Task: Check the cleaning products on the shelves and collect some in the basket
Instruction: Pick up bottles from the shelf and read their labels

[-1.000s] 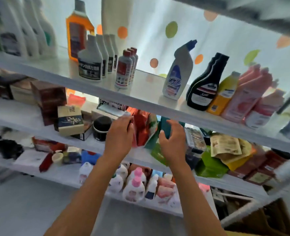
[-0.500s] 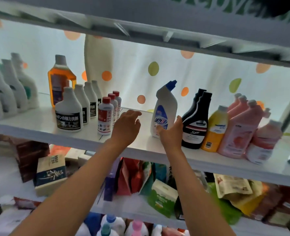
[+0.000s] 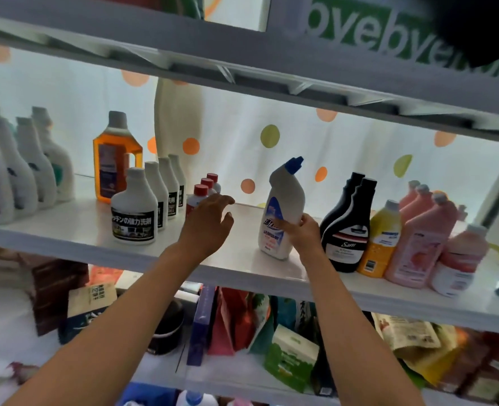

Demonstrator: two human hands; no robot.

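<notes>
A white toilet-cleaner bottle with a blue angled cap (image 3: 283, 206) stands on the white shelf (image 3: 236, 268), tilted slightly. My right hand (image 3: 302, 232) grips its lower right side, thumb across the label. My left hand (image 3: 210, 222) hovers open over the shelf to its left, in front of three small red-capped bottles (image 3: 205, 190), touching nothing. The basket is not in view.
Two black bottles (image 3: 349, 227), a yellow bottle (image 3: 380, 241) and several pink bottles (image 3: 421, 238) stand right of my right hand. White bottles with black labels (image 3: 134, 212) and an orange jug (image 3: 116, 159) stand to the left. The shelf below holds boxes and pouches.
My view and both hands rose from the lower shelf to the bottle shelf. My right hand has closed round the blue-capped bottle; my left hand moved up beside the red-capped bottles.
</notes>
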